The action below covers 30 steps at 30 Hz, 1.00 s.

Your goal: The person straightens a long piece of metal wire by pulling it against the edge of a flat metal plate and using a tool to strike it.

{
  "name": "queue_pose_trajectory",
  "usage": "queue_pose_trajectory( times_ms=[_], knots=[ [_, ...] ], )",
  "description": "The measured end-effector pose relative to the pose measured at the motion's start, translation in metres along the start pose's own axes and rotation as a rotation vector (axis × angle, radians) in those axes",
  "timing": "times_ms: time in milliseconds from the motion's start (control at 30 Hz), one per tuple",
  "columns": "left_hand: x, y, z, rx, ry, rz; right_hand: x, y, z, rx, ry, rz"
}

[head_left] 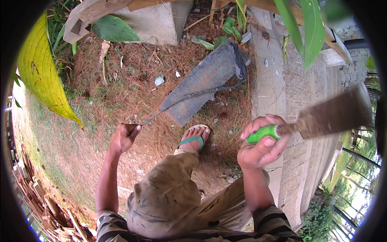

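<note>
My left hand point(123, 138) pinches one end of a thin dark stick point(177, 101). The stick slants away to the right and crosses a flat grey slab point(201, 82) lying on the ground. A thicker, ragged dark edge shows at the slab's far end. Raised on the right, my right hand point(264, 141) is closed round the green handle of a broad-bladed machete point(334, 115). Its brown blade points right and is blurred by motion, well apart from the stick.
My sandalled foot point(195, 137) is just short of the slab. Dry pine needles cover the ground. A concrete block point(155, 22) stands at the far side, a paved strip point(300, 105) runs along the right, and scrap wood point(46, 205) is piled lower left. Large leaves point(44, 72) hang close.
</note>
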State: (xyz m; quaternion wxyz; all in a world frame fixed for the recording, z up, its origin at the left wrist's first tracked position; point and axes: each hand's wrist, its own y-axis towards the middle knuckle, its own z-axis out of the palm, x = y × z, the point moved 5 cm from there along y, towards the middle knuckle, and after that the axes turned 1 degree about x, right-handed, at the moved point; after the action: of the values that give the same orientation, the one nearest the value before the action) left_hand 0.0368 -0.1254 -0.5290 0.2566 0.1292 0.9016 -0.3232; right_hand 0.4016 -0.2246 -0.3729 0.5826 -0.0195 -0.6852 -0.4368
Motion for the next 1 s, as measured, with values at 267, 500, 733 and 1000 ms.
queue_pose_trajectory(
  times_ms=[267,500,733,1000],
  knots=[
    [-0.009,-0.007,0.001,-0.087,-0.033,0.076,-0.12,-0.09,-0.024,0.543,-0.749,0.453],
    [-0.005,-0.014,-0.001,-0.119,0.062,0.063,-0.033,-0.015,-0.007,0.035,0.066,0.037],
    [-0.008,-0.023,0.012,-0.218,0.179,0.084,-0.119,-0.091,-0.017,0.575,-0.809,0.518],
    [-0.009,-0.026,0.031,-0.338,0.153,0.105,-0.039,-0.016,0.001,0.087,0.063,0.0]
  ],
)
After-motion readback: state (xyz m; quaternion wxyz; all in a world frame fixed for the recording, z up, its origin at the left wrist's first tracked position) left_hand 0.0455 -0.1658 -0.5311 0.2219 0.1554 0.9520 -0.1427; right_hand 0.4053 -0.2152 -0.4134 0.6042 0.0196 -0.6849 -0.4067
